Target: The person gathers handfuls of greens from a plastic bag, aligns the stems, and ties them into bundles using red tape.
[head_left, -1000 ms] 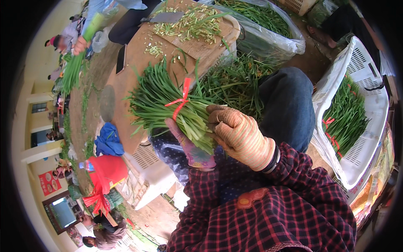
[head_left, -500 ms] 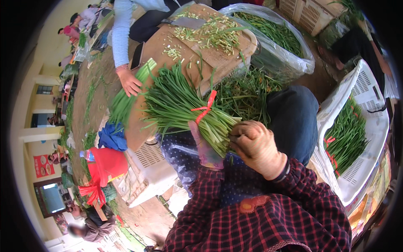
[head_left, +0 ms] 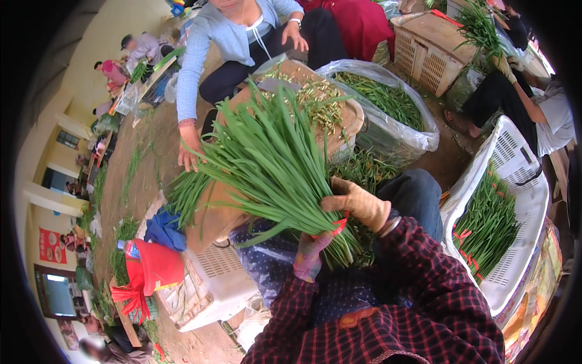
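A bunch of garlic chives (head_left: 273, 164), bound near its stems with a red tie (head_left: 341, 227), is held up before my lap, leaves fanning away from me. My left hand (head_left: 310, 258), in a pinkish-purple glove, is wrapped round the stems beside the tie. My right hand (head_left: 357, 202), in a tan glove, grips the bunch's right side just above the tie; some of its fingers are hidden behind the leaves. Across from me, a co-worker's hand (head_left: 190, 148) rests near loose chives (head_left: 189, 197) on the board.
At my right stands a white crate (head_left: 447, 227) with several tied bunches (head_left: 490, 224) inside. Cut stem ends (head_left: 324, 109) lie on the board (head_left: 354, 121) ahead, beside a plastic-lined container (head_left: 427, 136) of greens. A red bucket (head_left: 160, 264) with red ties sits left.
The bunch has tipped up, its leaves now reaching higher and spreading. My right hand has moved from the stem ends to the bunch's side above the tie. The co-worker's other hand has come into view.
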`<move>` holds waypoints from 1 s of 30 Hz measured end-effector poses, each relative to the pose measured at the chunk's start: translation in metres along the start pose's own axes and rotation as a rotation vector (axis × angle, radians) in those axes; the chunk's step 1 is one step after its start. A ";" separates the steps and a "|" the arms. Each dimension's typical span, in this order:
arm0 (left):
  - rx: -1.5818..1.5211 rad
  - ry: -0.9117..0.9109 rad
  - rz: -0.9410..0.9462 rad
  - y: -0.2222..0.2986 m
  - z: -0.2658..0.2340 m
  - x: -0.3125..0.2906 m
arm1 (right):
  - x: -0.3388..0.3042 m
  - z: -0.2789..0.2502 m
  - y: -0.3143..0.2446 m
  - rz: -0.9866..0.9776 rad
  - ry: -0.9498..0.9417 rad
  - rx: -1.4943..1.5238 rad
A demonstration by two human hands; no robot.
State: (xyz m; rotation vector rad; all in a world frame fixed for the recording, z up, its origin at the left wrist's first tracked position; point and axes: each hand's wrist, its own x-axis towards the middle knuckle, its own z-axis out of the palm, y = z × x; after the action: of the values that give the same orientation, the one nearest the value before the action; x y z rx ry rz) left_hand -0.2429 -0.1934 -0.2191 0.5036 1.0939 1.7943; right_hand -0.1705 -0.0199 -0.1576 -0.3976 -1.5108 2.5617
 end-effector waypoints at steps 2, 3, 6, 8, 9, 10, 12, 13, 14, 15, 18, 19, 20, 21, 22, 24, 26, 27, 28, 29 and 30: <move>-0.006 0.047 0.012 -0.005 -0.005 0.002 | 0.010 0.009 0.011 -0.028 0.114 0.027; 0.031 0.070 0.050 -0.007 -0.007 0.002 | 0.007 0.014 0.014 -0.054 0.173 0.072; -0.061 0.179 0.181 -0.002 0.002 0.002 | 0.002 0.029 0.025 -0.125 0.362 0.225; -0.174 0.287 0.241 0.008 0.020 0.005 | 0.000 0.038 0.035 -0.186 0.475 0.164; -0.221 0.356 0.256 0.015 0.030 0.007 | -0.001 0.040 0.039 -0.190 0.515 0.130; -0.269 0.431 0.275 0.018 0.035 0.008 | -0.002 0.044 0.040 -0.191 0.548 0.096; -0.265 0.421 0.341 0.017 0.035 0.008 | -0.005 0.055 0.040 -0.257 0.586 0.146; -0.245 0.398 0.368 0.018 0.036 0.006 | -0.008 0.059 0.038 -0.287 0.609 0.171; -0.224 0.375 0.394 0.018 0.037 0.004 | -0.011 0.060 0.037 -0.269 0.612 0.119; -0.148 0.368 0.404 0.016 0.032 0.005 | -0.014 0.061 0.037 -0.252 0.616 0.068; 0.000 0.344 0.443 0.025 0.014 0.010 | -0.023 0.075 0.035 -0.290 0.572 -0.025; -0.024 0.332 0.450 0.032 0.017 0.012 | -0.027 0.079 0.035 -0.315 0.558 -0.050; -0.047 0.320 0.455 0.039 0.021 0.013 | -0.028 0.080 0.035 -0.323 0.556 -0.045; -0.027 0.369 0.460 0.045 0.025 0.012 | -0.029 0.081 0.035 -0.331 0.555 -0.041; -0.082 0.377 0.412 0.047 0.022 0.010 | -0.030 0.083 0.036 -0.339 0.553 -0.031; -0.192 0.391 0.314 0.050 0.013 0.005 | -0.031 0.077 0.032 -0.283 0.507 0.075; -0.203 0.433 0.308 0.049 0.011 0.001 | -0.034 0.071 0.026 -0.263 0.470 0.175; -0.211 0.434 0.312 0.049 0.012 0.000 | -0.034 0.066 0.026 -0.224 0.496 0.112; -0.216 0.437 0.314 0.049 0.014 -0.001 | -0.035 0.056 0.027 -0.241 0.556 -0.014; -0.212 0.441 0.331 0.048 0.017 -0.002 | -0.035 0.045 0.029 -0.256 0.617 -0.142; -0.208 0.444 0.347 0.049 0.020 -0.004 | -0.034 0.037 0.027 -0.271 0.677 -0.272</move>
State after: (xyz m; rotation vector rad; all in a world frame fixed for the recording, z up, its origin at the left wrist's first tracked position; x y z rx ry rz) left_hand -0.2511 -0.1948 -0.1670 0.1755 1.1432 2.3729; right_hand -0.1485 -0.0722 -0.1590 -0.9080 -1.4983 1.7520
